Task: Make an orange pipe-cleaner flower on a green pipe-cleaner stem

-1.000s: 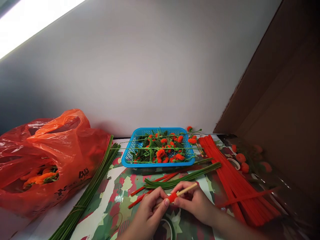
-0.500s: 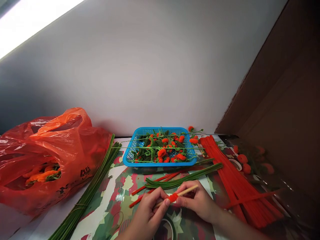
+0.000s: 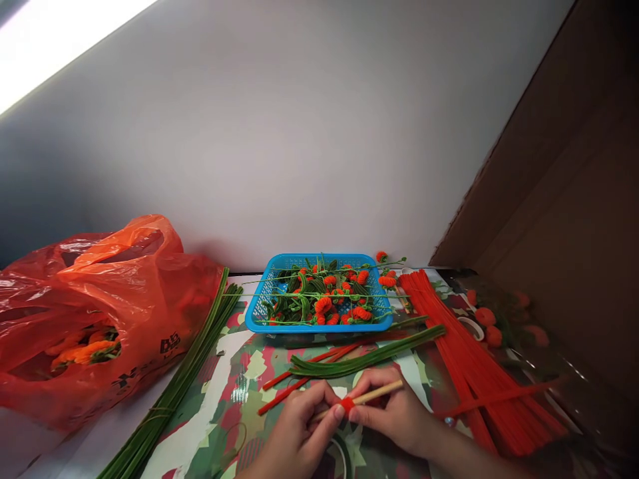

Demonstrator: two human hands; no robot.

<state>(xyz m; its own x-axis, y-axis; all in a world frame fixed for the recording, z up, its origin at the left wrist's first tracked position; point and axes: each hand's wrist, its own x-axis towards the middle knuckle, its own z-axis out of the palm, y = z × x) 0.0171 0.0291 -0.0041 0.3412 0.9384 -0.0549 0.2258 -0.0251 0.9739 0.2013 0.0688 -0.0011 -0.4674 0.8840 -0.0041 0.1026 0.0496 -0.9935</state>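
Near the front of the table, my left hand [image 3: 309,426] and my right hand [image 3: 387,409] meet over a thin wooden stick [image 3: 378,392]. A red-orange pipe cleaner [image 3: 346,403] is wound in a short coil around the stick, between my fingertips. My left thumb and fingers pinch the coil and stick from the left. On the other side, my right thumb and fingers close on the coil's right edge, with the stick's end sticking out past them. Under my hands lies a roll of dark green tape [image 3: 343,452], partly covered.
A blue basket [image 3: 319,327] holds orange flowers and green stems. Red pipe cleaners [image 3: 474,366] lie in a bundle at right; green ones [image 3: 184,379] lie at left beside a red plastic bag [image 3: 150,293]. Loose green pipe cleaners [image 3: 369,356] lie behind my hands. A cardboard wall [image 3: 559,166] stands right.
Both hands have shifted slightly down with the stick. The coil shows less between my fingers, and the stick's free end points a little further right.
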